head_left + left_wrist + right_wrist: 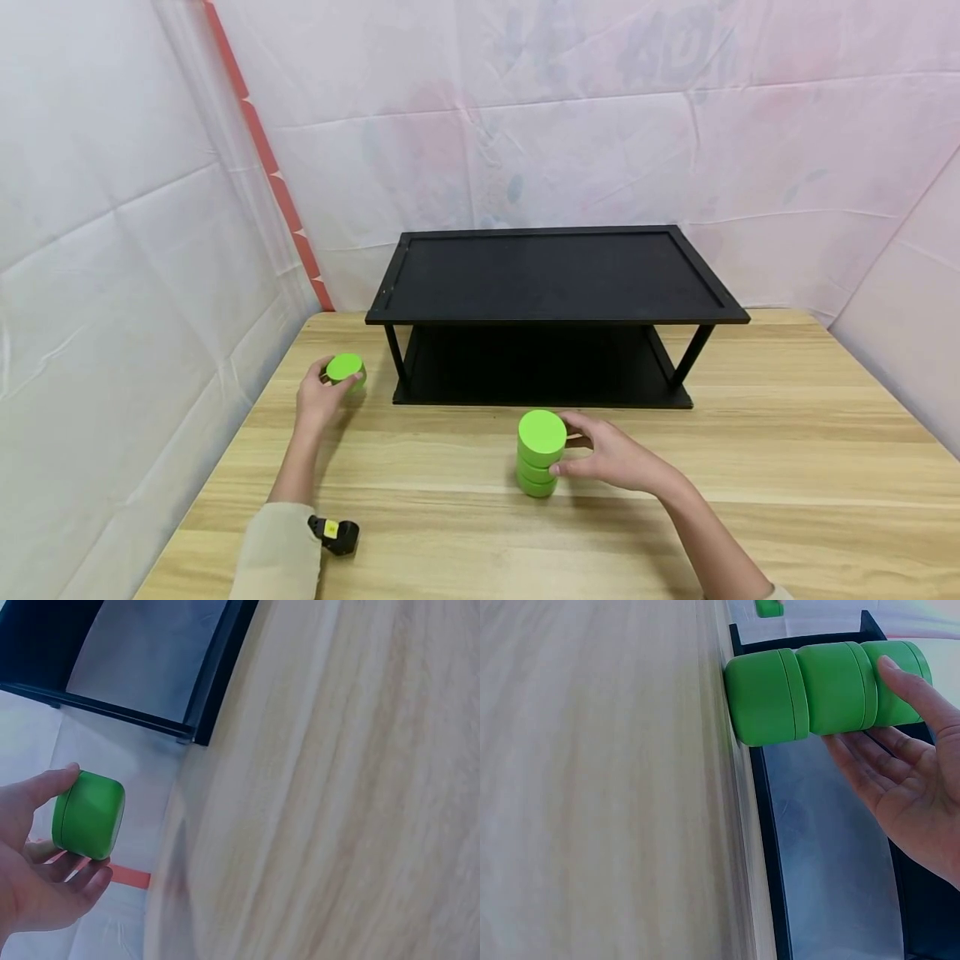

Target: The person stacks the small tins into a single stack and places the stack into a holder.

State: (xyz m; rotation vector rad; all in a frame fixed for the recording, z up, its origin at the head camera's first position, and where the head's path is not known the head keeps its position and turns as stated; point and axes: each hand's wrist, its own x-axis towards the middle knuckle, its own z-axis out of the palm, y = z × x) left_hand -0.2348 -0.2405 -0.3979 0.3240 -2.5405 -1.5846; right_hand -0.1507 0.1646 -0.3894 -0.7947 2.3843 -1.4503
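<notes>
Three stacked green canisters [537, 457]: upright on the wooden table [817, 475], just in front of the black two-tier stand [555, 279].
My right hand [611, 458]: clamped on the upper part of the stack, thumb against the top canister [542, 437].
My left hand [318, 400]: closed round a lone green canister [346, 367], lifted off the wood beside the stand.
Stack risk: nothing visible locks the three together, so a sideways nudge from me could shift or topple them.
Lone-canister risk: I pinch smooth-looking rounded sides, so a loose grip could let it drop and roll.
Canister sides: no brand or writing that I can see.
Left wrist camera [344, 539]: yellow label [332, 528], its mark too small to read.
Backdrop cloth [600, 158]: faint shapes like lettering, illegible.
</notes>
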